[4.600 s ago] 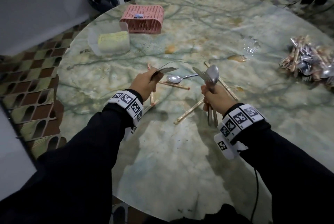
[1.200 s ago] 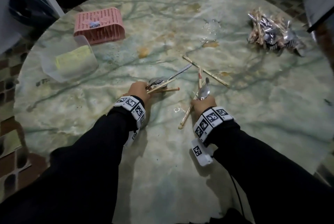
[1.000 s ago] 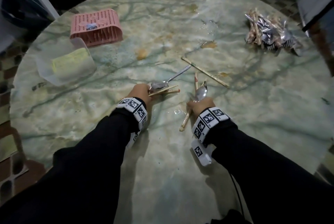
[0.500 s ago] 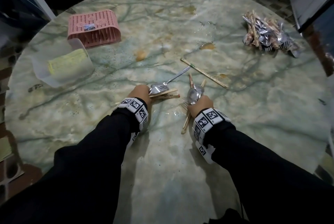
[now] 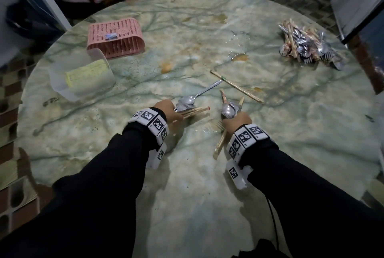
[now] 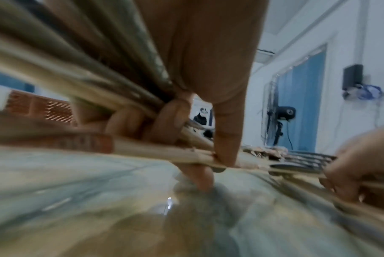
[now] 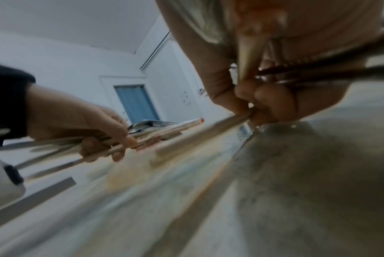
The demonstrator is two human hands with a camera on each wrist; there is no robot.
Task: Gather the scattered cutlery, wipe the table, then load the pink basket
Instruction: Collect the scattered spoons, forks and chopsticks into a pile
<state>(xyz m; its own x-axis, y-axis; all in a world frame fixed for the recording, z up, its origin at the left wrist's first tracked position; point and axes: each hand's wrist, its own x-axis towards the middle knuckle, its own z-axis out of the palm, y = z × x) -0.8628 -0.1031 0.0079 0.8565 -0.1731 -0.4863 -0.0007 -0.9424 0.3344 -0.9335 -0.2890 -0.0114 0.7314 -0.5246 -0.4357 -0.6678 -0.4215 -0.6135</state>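
My left hand (image 5: 166, 108) curls round bundle of chopsticks and forks, low over table (image 5: 207, 205). My right hand (image 5: 236, 121) grips spoons and chopsticks just right of it. Loose spoon (image 5: 197, 94) and chopstick (image 5: 236, 86) lie just beyond: stiff, light, slick metal; I judge mid-shaft pinch best. Pile (image 5: 305, 44) far right near edge; pink basket (image 5: 116, 38) far left; open marble between.

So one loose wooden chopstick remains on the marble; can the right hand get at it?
Probably yes: the wooden chopstick lies uncovered just beyond the right hand, though that hand already grips a cutlery bundle.
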